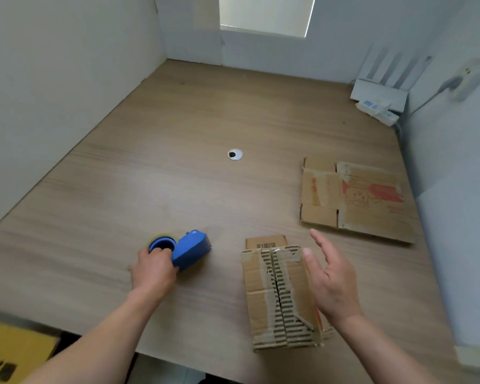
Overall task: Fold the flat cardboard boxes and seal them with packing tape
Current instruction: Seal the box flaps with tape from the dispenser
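The folded cardboard box [277,295] stood near the front edge of the wooden table [178,162], its top seam covered with striped tape. The right hand [331,281] hovered just beside its right side, fingers [320,242] straight and slightly apart, holding nothing; whether the thumb touched the box's corner could not be told. To the left, well apart from the box, the left hand [154,270] gripped a blue tape dispenser [191,249] resting on the table, fingers curled over its roll end. A flattened cardboard box [355,199] lay farther back on the right. A round cable grommet [235,154] sat mid-table, and a white router [377,92] stood in the far right corner.
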